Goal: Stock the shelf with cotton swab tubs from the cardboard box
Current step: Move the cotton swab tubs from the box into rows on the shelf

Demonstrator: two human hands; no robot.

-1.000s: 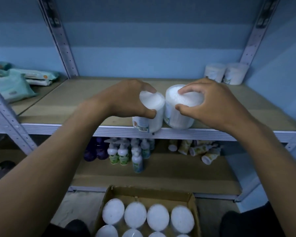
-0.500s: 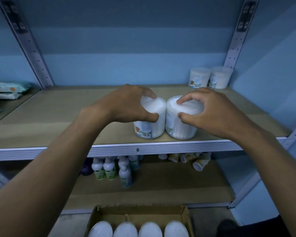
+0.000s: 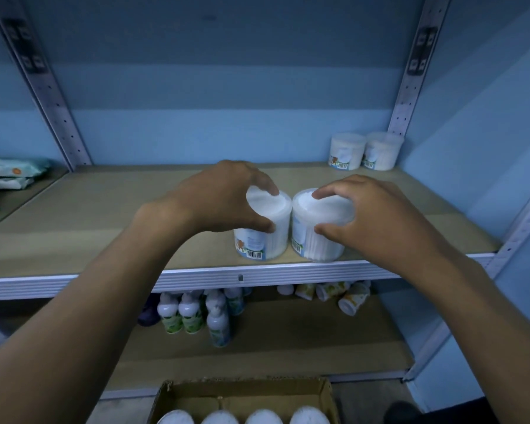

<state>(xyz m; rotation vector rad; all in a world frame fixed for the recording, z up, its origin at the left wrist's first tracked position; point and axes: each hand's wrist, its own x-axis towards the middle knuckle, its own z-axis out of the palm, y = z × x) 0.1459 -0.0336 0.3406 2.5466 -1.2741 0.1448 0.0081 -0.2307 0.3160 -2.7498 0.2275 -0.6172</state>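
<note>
White cotton swab tubs stand side by side at the shelf [image 3: 104, 209] front edge; the left hand [image 3: 224, 197] grips the left tub [image 3: 266, 237], the right hand [image 3: 371, 218] grips the right tub [image 3: 315, 240].

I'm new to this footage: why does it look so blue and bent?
Head view: dim, bluish light throughout; the wide lens bows the shelf posts outward; the cardboard box is cropped at the bottom edge; the tubs' white lids are the brightest spots.
</note>
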